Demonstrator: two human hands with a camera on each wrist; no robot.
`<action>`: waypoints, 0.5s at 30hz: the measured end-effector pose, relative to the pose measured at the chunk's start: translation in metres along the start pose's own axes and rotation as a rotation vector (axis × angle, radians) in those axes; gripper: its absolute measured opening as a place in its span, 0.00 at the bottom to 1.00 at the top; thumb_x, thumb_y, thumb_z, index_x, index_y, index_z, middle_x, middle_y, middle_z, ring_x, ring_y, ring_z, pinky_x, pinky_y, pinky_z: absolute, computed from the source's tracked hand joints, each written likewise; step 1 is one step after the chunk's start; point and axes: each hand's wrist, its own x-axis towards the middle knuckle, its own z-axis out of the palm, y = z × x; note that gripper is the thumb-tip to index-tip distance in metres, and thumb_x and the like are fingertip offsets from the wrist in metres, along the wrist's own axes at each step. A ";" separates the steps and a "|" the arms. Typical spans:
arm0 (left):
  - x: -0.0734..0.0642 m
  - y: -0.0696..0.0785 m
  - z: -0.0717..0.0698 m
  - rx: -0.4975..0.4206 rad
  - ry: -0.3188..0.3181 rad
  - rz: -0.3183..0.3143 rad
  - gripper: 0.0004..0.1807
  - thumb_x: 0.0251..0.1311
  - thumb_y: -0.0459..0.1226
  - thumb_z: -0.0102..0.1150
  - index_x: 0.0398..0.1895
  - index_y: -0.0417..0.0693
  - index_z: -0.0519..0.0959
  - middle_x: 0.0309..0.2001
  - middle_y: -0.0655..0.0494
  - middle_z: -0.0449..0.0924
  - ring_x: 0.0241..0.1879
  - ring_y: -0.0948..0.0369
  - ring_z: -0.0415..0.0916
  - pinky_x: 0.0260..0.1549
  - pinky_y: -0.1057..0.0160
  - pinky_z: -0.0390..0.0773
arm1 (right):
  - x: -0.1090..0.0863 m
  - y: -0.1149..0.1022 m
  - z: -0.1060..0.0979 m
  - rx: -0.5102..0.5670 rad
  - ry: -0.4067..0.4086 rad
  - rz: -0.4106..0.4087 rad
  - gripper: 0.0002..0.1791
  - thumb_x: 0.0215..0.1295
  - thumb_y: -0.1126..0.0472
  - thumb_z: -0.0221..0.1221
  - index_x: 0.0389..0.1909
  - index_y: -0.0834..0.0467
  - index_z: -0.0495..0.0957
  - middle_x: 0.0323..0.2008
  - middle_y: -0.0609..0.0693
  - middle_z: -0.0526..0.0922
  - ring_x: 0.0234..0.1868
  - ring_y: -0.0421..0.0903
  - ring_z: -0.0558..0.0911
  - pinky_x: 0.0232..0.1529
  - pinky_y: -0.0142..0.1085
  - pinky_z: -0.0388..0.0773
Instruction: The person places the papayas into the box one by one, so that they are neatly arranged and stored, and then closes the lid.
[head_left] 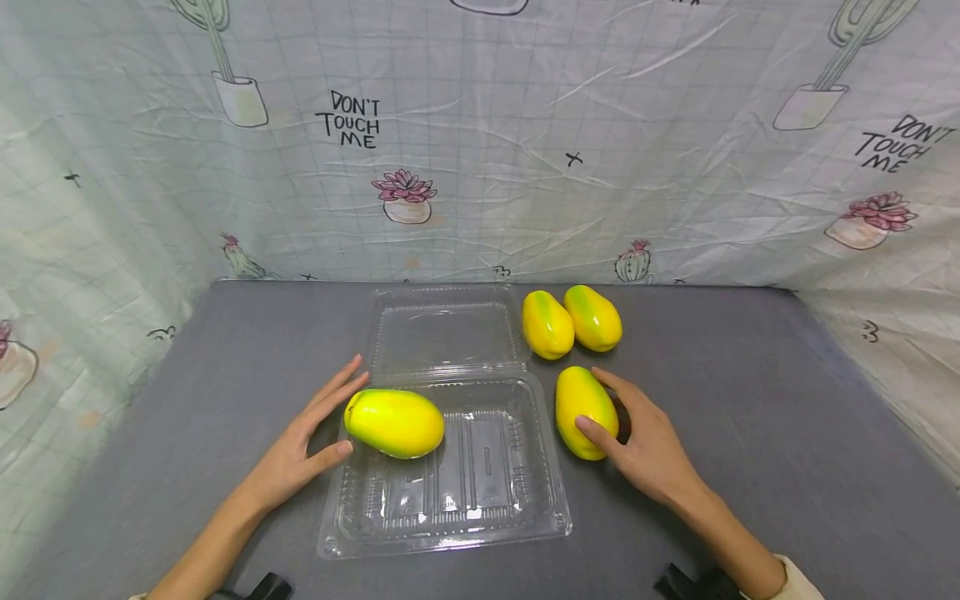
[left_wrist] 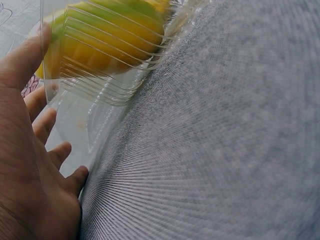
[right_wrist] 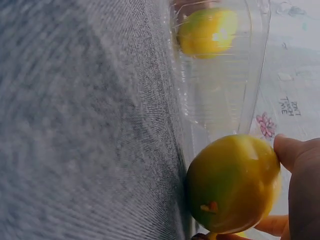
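In the left part of a clear plastic clamshell box lies a yellow mango with a green flush. My left hand is at the box's left side, fingers extended and thumb spread, close to that mango's end. The left wrist view shows the box's clear wall between the hand and the mango. On the table to the right of the box, a second mango stands between the thumb and fingers of my right hand. In the right wrist view this mango seems to touch the table.
Two more mangoes, one beside the other, lie behind the held one, right of the box's opened lid. A grey cloth covers the table. Printed curtains hang at the back and sides.
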 end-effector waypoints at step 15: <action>0.000 0.001 -0.001 0.011 0.002 0.002 0.38 0.55 0.33 0.60 0.71 0.41 0.60 0.75 0.46 0.45 0.73 0.47 0.40 0.59 0.35 0.44 | 0.002 0.006 -0.001 -0.023 -0.033 -0.052 0.38 0.62 0.45 0.60 0.70 0.52 0.61 0.64 0.52 0.69 0.58 0.51 0.71 0.52 0.53 0.67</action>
